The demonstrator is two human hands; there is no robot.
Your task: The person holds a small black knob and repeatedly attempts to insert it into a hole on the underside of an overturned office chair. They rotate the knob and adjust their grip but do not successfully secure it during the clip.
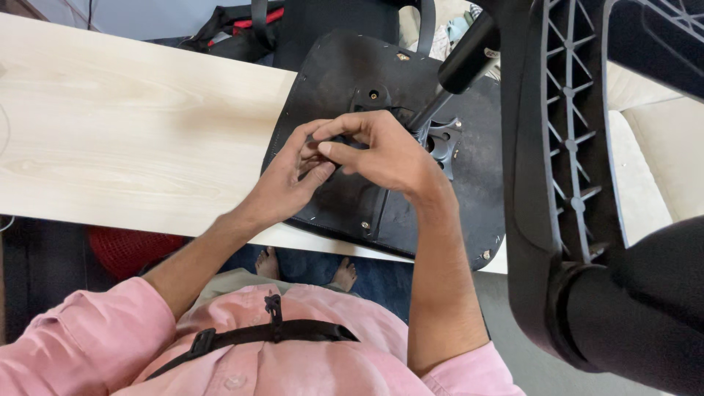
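A small dark part [317,155] is pinched between the fingertips of left hand [290,182] and right hand [381,150], above the seat base [345,213].

Bright, even, soft daylight throughout; no harsh glare. Pale wooden tabletop [132,125] at upper left nearly washed out, grain still legible. Faint, diffuse shadows under the hands at centre. Deep blacks on the upturned chair seat [381,213], detail partly swallowed, dust specks catching light. Large black chair-base arm [579,169] at right close to the lens, softened and stretched toward the edge. Dim at lower left under the table. Centre sharp.
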